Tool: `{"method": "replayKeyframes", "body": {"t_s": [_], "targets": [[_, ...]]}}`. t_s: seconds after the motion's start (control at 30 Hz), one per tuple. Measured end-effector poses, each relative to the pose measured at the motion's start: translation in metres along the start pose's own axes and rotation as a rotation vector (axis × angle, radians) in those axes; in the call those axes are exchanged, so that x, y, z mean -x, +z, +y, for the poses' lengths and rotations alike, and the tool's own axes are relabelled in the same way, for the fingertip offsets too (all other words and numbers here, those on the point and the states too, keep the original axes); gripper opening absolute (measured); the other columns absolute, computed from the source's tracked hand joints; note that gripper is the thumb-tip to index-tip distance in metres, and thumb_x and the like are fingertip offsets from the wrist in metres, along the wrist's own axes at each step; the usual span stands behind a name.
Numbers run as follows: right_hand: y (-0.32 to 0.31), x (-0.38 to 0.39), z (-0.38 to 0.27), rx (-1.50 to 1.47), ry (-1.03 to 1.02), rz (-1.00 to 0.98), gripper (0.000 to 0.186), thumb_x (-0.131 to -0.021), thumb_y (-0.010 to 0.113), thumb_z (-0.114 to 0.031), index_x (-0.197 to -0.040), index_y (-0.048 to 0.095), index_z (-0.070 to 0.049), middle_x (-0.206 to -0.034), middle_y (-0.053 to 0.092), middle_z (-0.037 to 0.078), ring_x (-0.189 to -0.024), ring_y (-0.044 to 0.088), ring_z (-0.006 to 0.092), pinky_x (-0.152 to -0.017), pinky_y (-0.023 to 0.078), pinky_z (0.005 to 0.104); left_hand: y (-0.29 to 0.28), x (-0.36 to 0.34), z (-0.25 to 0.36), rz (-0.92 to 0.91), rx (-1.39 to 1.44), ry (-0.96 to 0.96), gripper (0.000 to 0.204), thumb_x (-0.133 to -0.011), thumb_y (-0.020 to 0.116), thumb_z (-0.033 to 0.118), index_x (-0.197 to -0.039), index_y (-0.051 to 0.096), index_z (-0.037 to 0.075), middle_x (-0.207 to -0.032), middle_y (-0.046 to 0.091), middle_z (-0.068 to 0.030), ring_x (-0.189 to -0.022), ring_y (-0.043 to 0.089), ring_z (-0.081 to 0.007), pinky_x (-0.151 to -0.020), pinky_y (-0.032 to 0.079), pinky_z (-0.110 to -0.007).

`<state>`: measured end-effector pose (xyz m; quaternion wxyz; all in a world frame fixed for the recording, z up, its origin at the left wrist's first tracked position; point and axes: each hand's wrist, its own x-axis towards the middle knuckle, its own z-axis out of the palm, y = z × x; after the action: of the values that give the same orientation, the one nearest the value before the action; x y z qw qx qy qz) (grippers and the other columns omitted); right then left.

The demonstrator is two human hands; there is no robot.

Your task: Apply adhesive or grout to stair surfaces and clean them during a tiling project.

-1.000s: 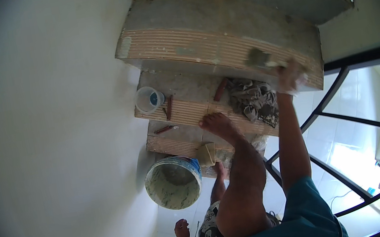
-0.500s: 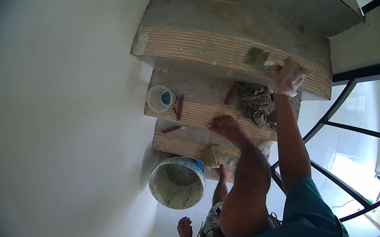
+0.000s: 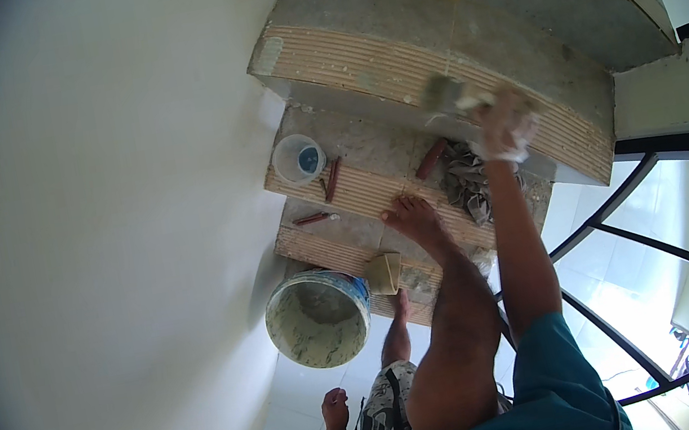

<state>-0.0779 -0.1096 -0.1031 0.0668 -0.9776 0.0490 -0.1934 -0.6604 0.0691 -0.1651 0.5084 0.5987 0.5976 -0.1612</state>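
Observation:
My right hand (image 3: 510, 128), in what looks like a thin translucent glove, is closed around the pale handle of a wide brush (image 3: 441, 95). The brush's grey-green head is smeared by motion over the ribbed edge of the upper stair step (image 3: 336, 57). Below that hand lies a crumpled grey rag (image 3: 469, 185), beside a reddish-brown block (image 3: 432, 158). My left hand (image 3: 335, 412) hangs low near the lower edge, fingers curled, with nothing visible in it. Above it, a large bucket (image 3: 275, 318) holds greyish paste.
On the middle step stand a clear tub (image 3: 278, 160) and a reddish-brown stick (image 3: 334, 179). A smaller reddish tool (image 3: 311, 219) lies one step lower. By the bucket is a beige sponge-like block (image 3: 384, 274). A white wall (image 3: 107, 209) rises left; a dark metal railing (image 3: 678, 247) curves right.
My right hand and the brush have moved left along the upper step's edge. The view has shifted slightly, while my left hand stays low.

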Motion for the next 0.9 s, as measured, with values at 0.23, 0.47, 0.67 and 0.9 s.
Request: {"method": "replayKeyframes", "body": {"t_s": [0.23,0.47,0.67,0.9], "targets": [[0.018,0.015,-0.046,-0.091,-0.095,-0.144,0.041,-0.071,0.057,-0.027,-0.103,0.046,-0.004,-0.095,0.05,0.01,-0.086,0.051,0.0282,-0.075,0.039,0.0405,0.004,0.006,-0.014,0.035,-0.034,-0.014,0.024,-0.077,0.053,0.02,-0.089,0.055,-0.001,-0.077,0.059,-0.0102,-0.072,0.055,-0.0169,-0.066,0.044,-0.03],[0.05,-0.046,-0.025,-0.099,0.138,-0.054,0.047,-0.068,0.06,-0.023,-0.108,0.04,-0.006,-0.086,0.053,0.008,-0.078,0.051,0.0251,-0.071,0.038,0.0401,0.014,0.006,-0.004,0.036,0.083,-0.049,0.024,-0.078,0.053,0.02,-0.091,0.055,0.0,-0.075,0.057,-0.0087,-0.068,0.055,-0.0146,-0.055,0.043,-0.026],[0.058,-0.038,-0.117,-0.769,0.175,-0.29,0.048,-0.072,0.054,-0.037,-0.11,0.042,-0.01,-0.098,0.051,0.011,-0.085,0.05,0.0255,-0.072,0.037,0.0402,0.009,0.005,0.022,-0.026,0.014,-0.148,0.027,-0.079,0.051,0.022,-0.096,0.052,0.002,-0.083,0.056,-0.0081,-0.076,0.057,-0.0181,-0.058,0.046,-0.029],[0.022,-0.007,0.148,0.412,0.085,0.188,0.057,-0.067,0.062,-0.031,-0.116,0.041,-0.013,-0.103,0.051,0.007,-0.091,0.049,0.0227,-0.079,0.033,0.0464,0.021,-0.018,0.053,-0.061,-0.036,0.031,0.025,-0.08,0.051,0.022,-0.094,0.052,0.002,-0.081,0.056,-0.008,-0.073,0.057,-0.0175,-0.056,0.047,-0.027]]}}
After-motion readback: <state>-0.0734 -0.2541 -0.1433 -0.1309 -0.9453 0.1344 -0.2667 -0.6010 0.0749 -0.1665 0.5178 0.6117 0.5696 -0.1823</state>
